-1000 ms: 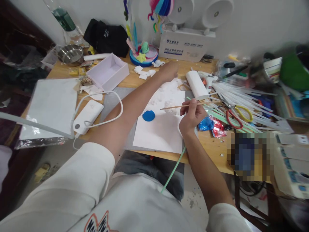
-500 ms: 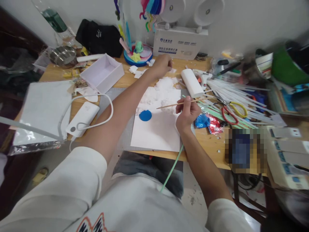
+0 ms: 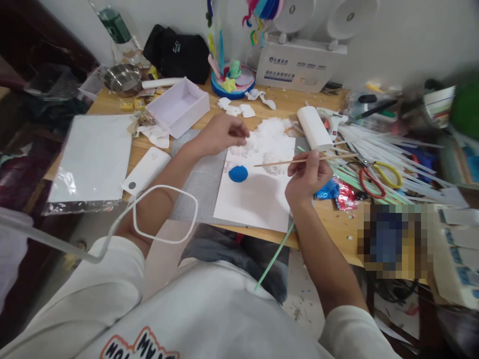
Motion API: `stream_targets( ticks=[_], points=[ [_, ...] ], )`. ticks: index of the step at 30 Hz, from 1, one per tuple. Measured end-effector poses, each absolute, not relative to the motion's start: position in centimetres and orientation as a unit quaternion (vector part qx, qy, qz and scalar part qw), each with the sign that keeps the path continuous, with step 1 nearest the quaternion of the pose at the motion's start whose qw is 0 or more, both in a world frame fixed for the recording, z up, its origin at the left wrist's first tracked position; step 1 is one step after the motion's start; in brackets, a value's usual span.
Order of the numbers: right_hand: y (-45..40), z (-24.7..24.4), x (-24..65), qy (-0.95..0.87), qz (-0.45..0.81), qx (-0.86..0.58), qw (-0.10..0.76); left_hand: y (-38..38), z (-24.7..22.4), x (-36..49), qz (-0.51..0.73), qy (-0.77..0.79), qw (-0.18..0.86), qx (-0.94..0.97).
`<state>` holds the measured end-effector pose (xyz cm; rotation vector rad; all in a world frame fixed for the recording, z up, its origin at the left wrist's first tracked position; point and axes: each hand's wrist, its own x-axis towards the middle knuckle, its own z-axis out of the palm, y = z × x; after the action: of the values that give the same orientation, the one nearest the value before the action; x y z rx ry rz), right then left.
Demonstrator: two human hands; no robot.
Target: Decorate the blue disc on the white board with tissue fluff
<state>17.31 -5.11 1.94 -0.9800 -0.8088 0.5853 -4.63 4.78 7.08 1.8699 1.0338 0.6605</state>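
Observation:
Over the upper left edge of a white sheet [image 3: 254, 199] is my left hand [image 3: 226, 134], its fingers curled; whether something small is between the fingertips I cannot make out. My right hand [image 3: 309, 174], at the sheet's right edge, pinches a thin wooden stick [image 3: 277, 163] whose tip points left over the sheet. A flat blue disc [image 3: 238, 173] lies on the sheet, just left of the stick's tip. White fluffy material [image 3: 271, 130] covers the sheet's upper part. The sheet rests on a grey cutting mat [image 3: 194, 199].
An open lilac box [image 3: 179, 107] and a white power bank [image 3: 146, 170] with a looped cable stand left. Right are a white roll [image 3: 315, 128], a glue gun [image 3: 333, 119], scissors [image 3: 376, 174] and many plastic sticks [image 3: 396, 144]. Torn white pieces [image 3: 235, 108] lie behind.
My left hand has come back toward me from the torn pieces to the sheet's edge. A twisted white strip now shows near the round blue base. My right hand still holds the stick. The view has shifted.

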Motion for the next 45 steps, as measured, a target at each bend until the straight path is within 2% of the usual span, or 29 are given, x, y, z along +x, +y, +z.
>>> stream_targets(
  ticks=[3,7,14,26,35,45],
  points=[
    [-5.4,2.1,16.9,-0.369,0.286,-0.447,0.763,1.0,6.4,-6.6,0.217,0.411,0.467,0.752],
    [-6.0,2.0,16.4,-0.442,0.278,-0.463,0.716,-0.7,4.8,-6.5,0.182,0.429,0.424,0.777],
    [-6.9,1.5,16.2,-0.551,0.223,-0.486,0.641,-0.1,3.1,-5.1,0.219,0.461,0.375,0.774],
    [-7.2,1.0,16.1,-0.672,0.146,-0.463,0.560,0.0,1.9,-5.0,0.241,0.481,0.369,0.758],
    [-7.2,0.9,16.1,-0.662,0.175,-0.496,0.533,0.0,1.6,-4.9,0.242,0.475,0.378,0.757],
    [-6.7,1.1,16.0,-0.667,0.187,-0.471,0.547,-0.3,2.1,-5.6,0.261,0.503,0.347,0.747]
  ],
)
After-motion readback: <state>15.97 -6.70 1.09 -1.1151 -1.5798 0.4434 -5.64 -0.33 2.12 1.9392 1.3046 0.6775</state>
